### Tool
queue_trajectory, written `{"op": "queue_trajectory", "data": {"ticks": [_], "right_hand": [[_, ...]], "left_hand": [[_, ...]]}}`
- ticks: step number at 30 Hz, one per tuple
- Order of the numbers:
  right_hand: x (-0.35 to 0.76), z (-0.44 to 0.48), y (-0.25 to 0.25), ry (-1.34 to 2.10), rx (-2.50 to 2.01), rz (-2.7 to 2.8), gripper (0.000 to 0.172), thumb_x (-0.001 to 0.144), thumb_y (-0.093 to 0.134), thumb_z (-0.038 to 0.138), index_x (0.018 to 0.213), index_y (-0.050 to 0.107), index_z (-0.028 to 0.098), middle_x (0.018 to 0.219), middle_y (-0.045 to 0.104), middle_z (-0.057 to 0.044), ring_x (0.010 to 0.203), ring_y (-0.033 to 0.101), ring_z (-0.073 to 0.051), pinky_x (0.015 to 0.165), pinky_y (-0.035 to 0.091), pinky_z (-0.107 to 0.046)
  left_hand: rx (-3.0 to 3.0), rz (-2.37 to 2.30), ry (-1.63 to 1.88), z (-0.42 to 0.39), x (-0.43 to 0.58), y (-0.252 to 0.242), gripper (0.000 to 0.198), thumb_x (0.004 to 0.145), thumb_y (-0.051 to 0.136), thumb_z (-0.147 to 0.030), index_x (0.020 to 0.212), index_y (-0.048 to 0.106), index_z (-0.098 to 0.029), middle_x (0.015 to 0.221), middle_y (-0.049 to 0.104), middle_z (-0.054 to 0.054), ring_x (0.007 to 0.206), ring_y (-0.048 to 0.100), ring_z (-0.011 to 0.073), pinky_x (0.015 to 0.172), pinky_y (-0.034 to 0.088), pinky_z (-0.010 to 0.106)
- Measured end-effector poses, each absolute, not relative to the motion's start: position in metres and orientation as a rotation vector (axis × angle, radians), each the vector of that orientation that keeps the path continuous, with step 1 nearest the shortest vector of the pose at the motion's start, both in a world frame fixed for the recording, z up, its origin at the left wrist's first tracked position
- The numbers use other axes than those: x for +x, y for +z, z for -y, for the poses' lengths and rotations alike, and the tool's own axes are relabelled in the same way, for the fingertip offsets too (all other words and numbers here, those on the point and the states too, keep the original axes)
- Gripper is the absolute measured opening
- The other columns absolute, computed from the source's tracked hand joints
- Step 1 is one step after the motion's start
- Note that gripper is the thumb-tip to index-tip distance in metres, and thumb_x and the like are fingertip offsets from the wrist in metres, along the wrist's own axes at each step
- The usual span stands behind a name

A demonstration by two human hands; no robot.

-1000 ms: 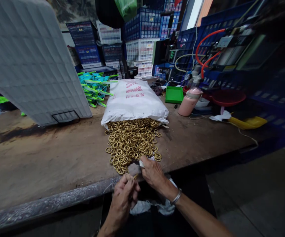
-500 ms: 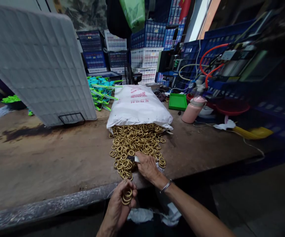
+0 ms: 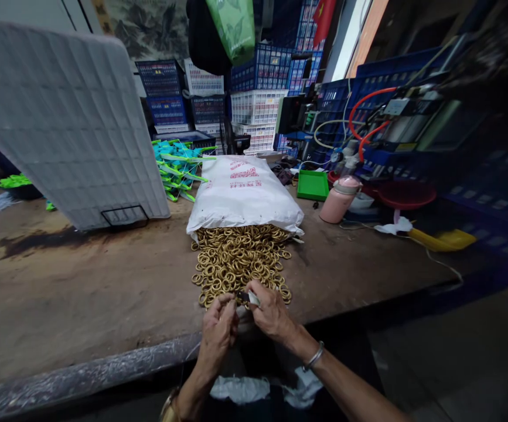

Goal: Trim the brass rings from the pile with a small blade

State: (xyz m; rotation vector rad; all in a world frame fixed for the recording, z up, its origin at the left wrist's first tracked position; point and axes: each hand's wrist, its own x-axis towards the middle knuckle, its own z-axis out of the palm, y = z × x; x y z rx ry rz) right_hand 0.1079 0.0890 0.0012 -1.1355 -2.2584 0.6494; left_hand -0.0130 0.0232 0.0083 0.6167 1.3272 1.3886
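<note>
A pile of gold metal rings [image 3: 236,264] spills from the open mouth of a white sack [image 3: 245,190] lying on the brown workbench [image 3: 82,293]. My left hand [image 3: 219,331] is closed at the near edge of the pile, fingers pinched on something small I cannot make out. My right hand [image 3: 271,313], a bracelet on its wrist, is closed beside it and grips a small dark-and-white tool [image 3: 248,297] whose tip points at the left fingers. The two hands almost touch.
A grey quilted panel [image 3: 69,123] leans at back left beside turquoise and green plastic parts [image 3: 177,164]. A green tray [image 3: 312,184], pink bottle [image 3: 340,199], red bowl [image 3: 405,194] and yellow scoop [image 3: 445,239] sit at right. Blue and white crates [image 3: 254,99] stack behind.
My left hand, which held several rings below the table edge, has come up to the pile's near edge. My right hand drew back slightly to meet it.
</note>
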Motion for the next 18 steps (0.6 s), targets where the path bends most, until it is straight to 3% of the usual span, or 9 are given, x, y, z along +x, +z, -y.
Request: {"op": "queue_trajectory", "data": {"ticks": [4, 8, 11, 18], "right_hand": [[0.1063, -0.0842, 0.0078, 0.866, -1.103, 2.099, 0.006, 0.075, 0.044, 0.016, 0.076, 0.049, 0.019, 0.065, 0.051, 0.002, 0.061, 0.046, -0.011, 0.057, 0.032, -0.02], [0.1052, -0.0847, 0.0091, 1.212, -1.127, 1.866, 0.025, 0.084, 0.038, 0.035, 0.067, 0.045, 0.019, 0.058, 0.043, 0.005, 0.054, 0.041, -0.009, 0.053, 0.033, -0.019], [0.1065, -0.0862, 0.0057, 1.404, -1.103, 1.778, 0.031, 0.084, 0.037, 0.04, 0.064, 0.044, 0.018, 0.054, 0.041, 0.006, 0.05, 0.039, -0.008, 0.051, 0.033, -0.019], [0.1059, -0.0872, 0.0008, 1.223, -1.168, 1.832, 0.027, 0.08, 0.042, 0.033, 0.057, 0.039, 0.018, 0.053, 0.036, 0.006, 0.051, 0.034, -0.007, 0.05, 0.028, -0.019]], "left_hand": [[0.689, -1.351, 1.34, -0.0294, -0.0102, 0.0131, 0.034, 0.065, 0.062, -0.048, 0.061, 0.048, -0.017, 0.042, 0.037, -0.009, 0.035, 0.028, 0.0038, 0.036, 0.023, 0.016], [0.794, -1.404, 1.352, -0.0302, -0.0078, 0.0167, 0.031, 0.067, 0.06, -0.044, 0.056, 0.048, -0.017, 0.045, 0.039, -0.007, 0.04, 0.032, 0.0058, 0.04, 0.027, 0.017], [0.906, -1.413, 1.366, -0.0298, -0.0068, 0.0155, 0.027, 0.068, 0.06, -0.041, 0.058, 0.054, -0.016, 0.051, 0.046, -0.004, 0.046, 0.039, 0.0081, 0.044, 0.03, 0.018], [0.852, -1.394, 1.218, -0.0248, -0.0084, 0.0076, 0.032, 0.072, 0.054, -0.047, 0.063, 0.052, -0.017, 0.047, 0.042, -0.006, 0.039, 0.031, 0.0056, 0.04, 0.024, 0.017]]}}
